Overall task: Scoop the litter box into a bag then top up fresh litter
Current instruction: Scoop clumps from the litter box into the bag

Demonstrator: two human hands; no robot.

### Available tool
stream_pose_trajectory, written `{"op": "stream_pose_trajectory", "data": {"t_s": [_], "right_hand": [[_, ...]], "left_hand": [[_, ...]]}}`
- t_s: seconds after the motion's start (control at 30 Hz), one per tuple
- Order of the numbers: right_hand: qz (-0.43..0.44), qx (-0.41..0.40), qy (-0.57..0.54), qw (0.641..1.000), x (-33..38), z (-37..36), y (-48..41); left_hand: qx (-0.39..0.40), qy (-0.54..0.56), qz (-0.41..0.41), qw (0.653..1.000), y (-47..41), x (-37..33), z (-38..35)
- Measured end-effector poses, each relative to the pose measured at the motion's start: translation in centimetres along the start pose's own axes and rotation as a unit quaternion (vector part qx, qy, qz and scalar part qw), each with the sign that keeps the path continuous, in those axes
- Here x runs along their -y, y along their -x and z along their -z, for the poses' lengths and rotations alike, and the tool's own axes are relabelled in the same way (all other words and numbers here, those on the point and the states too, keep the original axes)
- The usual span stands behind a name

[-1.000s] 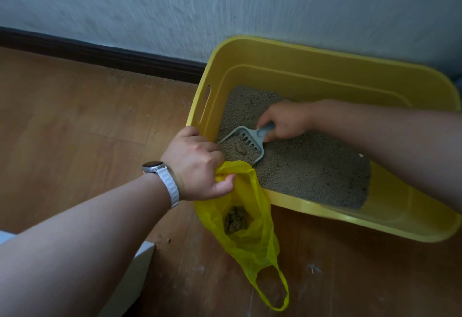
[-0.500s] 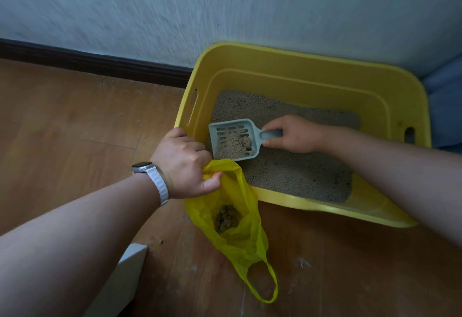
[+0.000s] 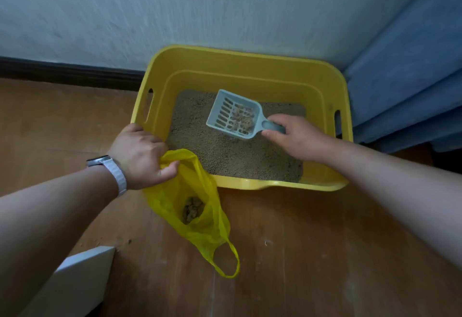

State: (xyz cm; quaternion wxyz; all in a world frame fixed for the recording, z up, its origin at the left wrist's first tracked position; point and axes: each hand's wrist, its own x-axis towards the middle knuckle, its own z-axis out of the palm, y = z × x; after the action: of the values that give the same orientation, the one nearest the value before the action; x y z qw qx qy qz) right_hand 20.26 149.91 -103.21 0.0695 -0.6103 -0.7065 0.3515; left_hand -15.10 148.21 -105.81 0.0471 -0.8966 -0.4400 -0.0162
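Note:
A yellow litter box [image 3: 250, 62] sits on the wooden floor against the wall, with grey-brown litter [image 3: 232, 156] spread inside. My right hand [image 3: 297, 136] grips the handle of a pale blue slotted scoop [image 3: 233, 114], held above the litter with some clumps lying in its pan. My left hand [image 3: 141, 155] grips the rim of a yellow plastic bag [image 3: 200, 224] at the box's front left corner. The bag hangs down onto the floor and a dark clump of waste lies inside it.
A blue fabric piece of furniture [image 3: 410, 71] stands right of the box. A white object's corner [image 3: 75, 279] juts in at the bottom left. A dark baseboard [image 3: 67, 74] runs along the wall. Small crumbs dot the floor [image 3: 312, 254].
My right hand has lifted the scoop out of the litter and carried it right and toward the back of the box; loose litter has sifted out. The left hand keeps hold of the bag.

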Motion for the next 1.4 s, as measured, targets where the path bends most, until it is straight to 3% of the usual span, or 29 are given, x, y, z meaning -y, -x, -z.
{"op": "stream_pose_trajectory", "data": {"t_s": [0.23,0.5,0.73,1.1,1.4], "right_hand": [[-0.023,-0.012,0.013,1.0,-0.4,0.7,2.9],[-0.051,-0.041,0.033,0.997,-0.7,1.7,4.6],[-0.064,-0.004,0.036,0.997,-1.4,2.1,5.8],[-0.018,0.003,0.091,0.996,0.6,1.5,8.4],[0.086,0.031,0.193,0.977,6.7,-1.5,10.3]], "left_hand": [[0.012,-0.015,-0.022,1.0,-0.1,0.0,0.2],[0.109,-0.044,-0.001,0.993,-0.2,-0.4,1.4],[0.171,-0.045,-0.006,0.984,-0.6,-0.5,2.0],[0.24,-0.018,0.019,0.97,-0.7,-0.9,3.3],[0.217,0.103,0.094,0.966,-0.3,-1.6,5.5]]}}
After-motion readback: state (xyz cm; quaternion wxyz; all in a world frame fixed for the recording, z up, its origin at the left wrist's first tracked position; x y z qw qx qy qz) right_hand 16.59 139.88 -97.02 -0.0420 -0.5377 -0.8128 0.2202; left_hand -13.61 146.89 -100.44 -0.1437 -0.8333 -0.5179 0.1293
